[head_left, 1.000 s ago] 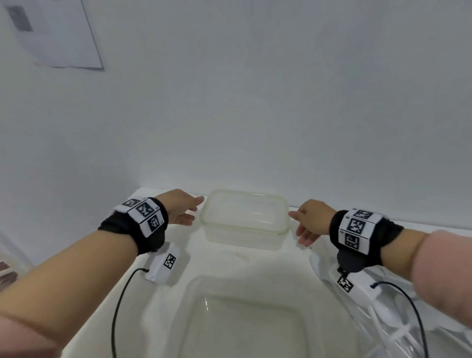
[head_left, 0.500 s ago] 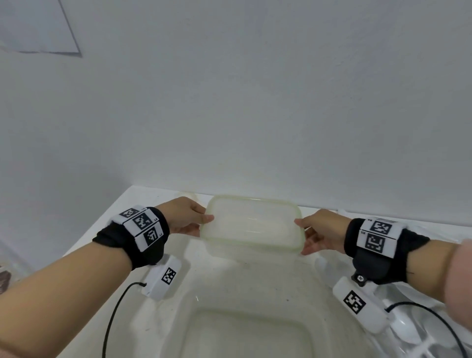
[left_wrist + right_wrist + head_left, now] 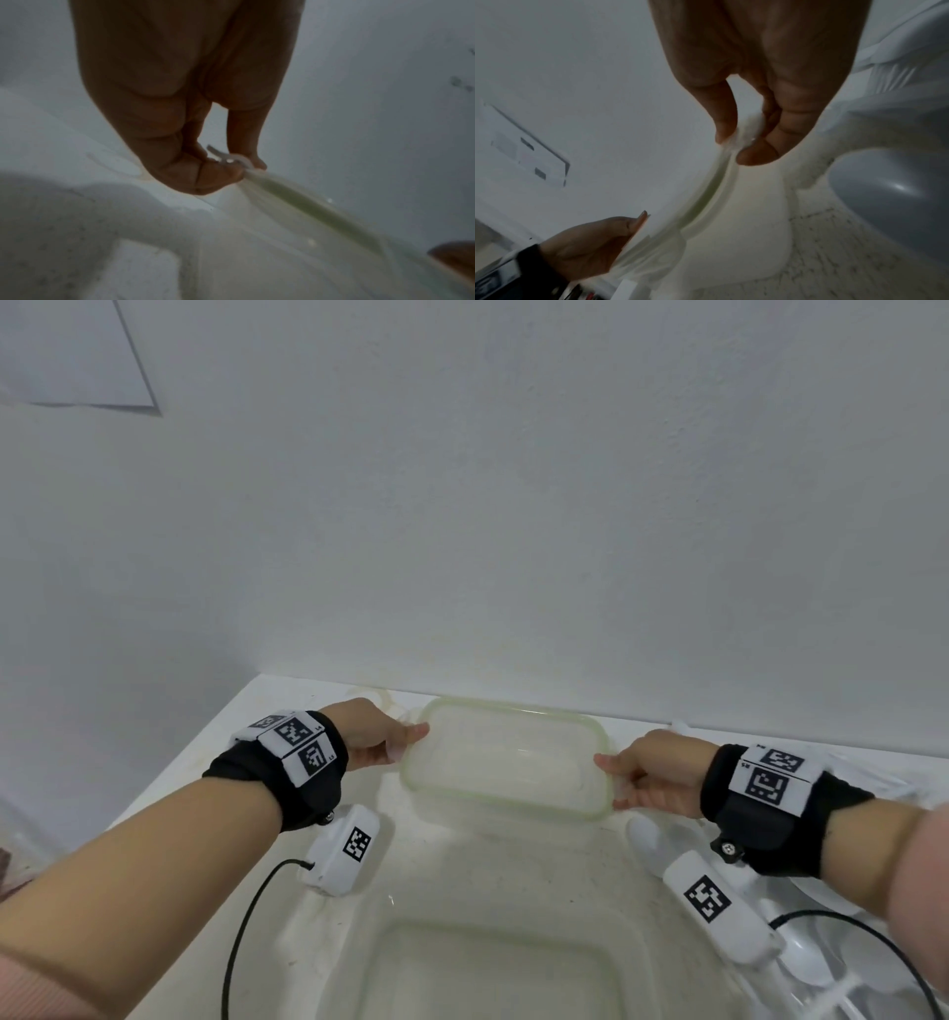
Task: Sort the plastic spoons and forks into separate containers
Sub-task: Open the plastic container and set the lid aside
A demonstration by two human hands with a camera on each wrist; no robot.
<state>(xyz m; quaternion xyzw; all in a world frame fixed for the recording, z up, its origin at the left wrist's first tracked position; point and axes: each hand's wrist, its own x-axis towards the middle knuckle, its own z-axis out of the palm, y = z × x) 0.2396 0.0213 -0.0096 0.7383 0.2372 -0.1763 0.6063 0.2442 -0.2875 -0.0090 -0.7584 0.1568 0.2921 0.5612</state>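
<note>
Container: clear rectangular plastic box with green-tinted rim (image 3: 506, 765), near counter's (image 3: 287, 711) back edge | left hand (image 3: 372, 737): left rim pinched | right hand (image 3: 655, 775): right rim pinched

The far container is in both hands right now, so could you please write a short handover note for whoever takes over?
Left hand pinches the far container's left rim; right hand pinches its right rim.
A near container sits in front, with nothing visible inside.
White cutlery lies at lower right, unsorted.
Done: nothing sorted.
Left: place the far container, then sort spoons and forks.
</note>
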